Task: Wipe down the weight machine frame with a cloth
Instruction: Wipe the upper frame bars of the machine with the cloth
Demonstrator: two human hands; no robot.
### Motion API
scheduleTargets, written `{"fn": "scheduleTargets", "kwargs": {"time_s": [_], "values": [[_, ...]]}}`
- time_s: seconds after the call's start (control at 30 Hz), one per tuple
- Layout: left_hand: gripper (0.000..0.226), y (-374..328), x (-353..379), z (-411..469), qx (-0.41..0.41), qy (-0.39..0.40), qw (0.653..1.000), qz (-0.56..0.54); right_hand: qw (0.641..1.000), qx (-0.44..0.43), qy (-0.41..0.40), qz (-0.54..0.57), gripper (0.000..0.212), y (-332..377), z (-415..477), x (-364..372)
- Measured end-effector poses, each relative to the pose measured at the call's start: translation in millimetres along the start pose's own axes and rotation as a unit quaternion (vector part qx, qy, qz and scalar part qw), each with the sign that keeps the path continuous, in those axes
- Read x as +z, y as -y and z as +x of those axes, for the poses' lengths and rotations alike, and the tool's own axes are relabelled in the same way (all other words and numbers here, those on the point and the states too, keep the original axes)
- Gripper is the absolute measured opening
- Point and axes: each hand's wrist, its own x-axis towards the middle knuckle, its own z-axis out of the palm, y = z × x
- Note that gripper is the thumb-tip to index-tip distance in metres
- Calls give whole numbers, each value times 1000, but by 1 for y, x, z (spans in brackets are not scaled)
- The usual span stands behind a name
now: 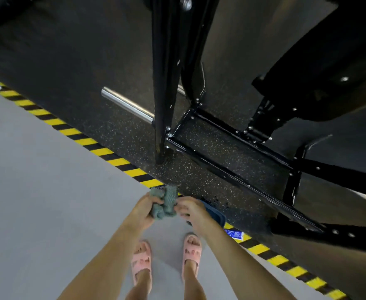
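Both bare forearms reach forward from the bottom edge, and the two hands meet over a bunched grey-green cloth (167, 202). The left hand (144, 210) grips the cloth's left side with curled fingers, while the right hand (191, 210) pinches its right end, so the fabric is wrung or twisted between them. It is held in the air above the floor, clear of the machine and well apart from its nearest rail.

Below the hands, two feet in pink slippers (142, 258) stand on smooth grey floor (37, 180). Just under the right wrist sits a dark blue container (215, 213), possibly a basin, though the arm covers most of it.

A strip of yellow-and-black hazard tape (80, 137) runs diagonally from upper left to lower right (a small blue label (234, 233) lies on it near the right forearm). Beyond the tape the surface turns to black speckled rubber matting (123, 131).

On that matting stands the weight machine frame (231, 167), glossy black, with bolted base rails forming a rectangle on the mat. A tall black upright (167, 72) rises from its near left corner towards the camera. A chrome bar (125, 102) juts out to the left from behind the upright.
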Motion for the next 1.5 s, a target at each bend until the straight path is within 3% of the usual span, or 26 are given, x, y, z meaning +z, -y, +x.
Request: {"fn": "scheduleTargets", "kwargs": {"time_s": [0.13,0.2,0.23,0.37,0.5,0.6,0.77,0.97,1.07,1.17,1.3,1.4,1.5], "values": [[45,-15,23,-48,15,66,997,39,992,15,-22,124,53,12,-38,7],[67,-19,38,-69,-13,115,991,63,981,2,-23,192,58,13,-56,7],[68,-20,46,-77,-15,134,987,82,980,-8,-32,196,56,13,-64,4],[33,-8,85,-99,16,108,978,180,984,-27,-108,141,47,5,-95,-17],[34,16,117,-108,35,51,963,263,955,-72,-121,261,40,-11,-136,-56],[24,33,150,-131,62,86,958,267,928,-121,-88,342,29,-25,-173,-97],[25,94,219,-162,68,149,941,297,918,-153,-89,354,28,-70,-236,-179],[37,217,338,-201,34,272,864,423,918,-186,-119,329,38,-162,-329,-321],[40,279,406,-224,47,306,837,452,901,-217,-150,345,34,-210,-386,-391],[55,328,462,-241,76,329,793,507,890,-234,-218,324,54,-239,-439,-442],[42,371,519,-254,74,356,760,539,901,-234,-264,254,39,-260,-478,-502],[41,389,559,-257,62,376,746,546,903,-220,-279,241,43,-262,-500,-541],[37,404,603,-256,37,418,710,565,892,-224,-302,250,44,-266,-522,-582]]}}
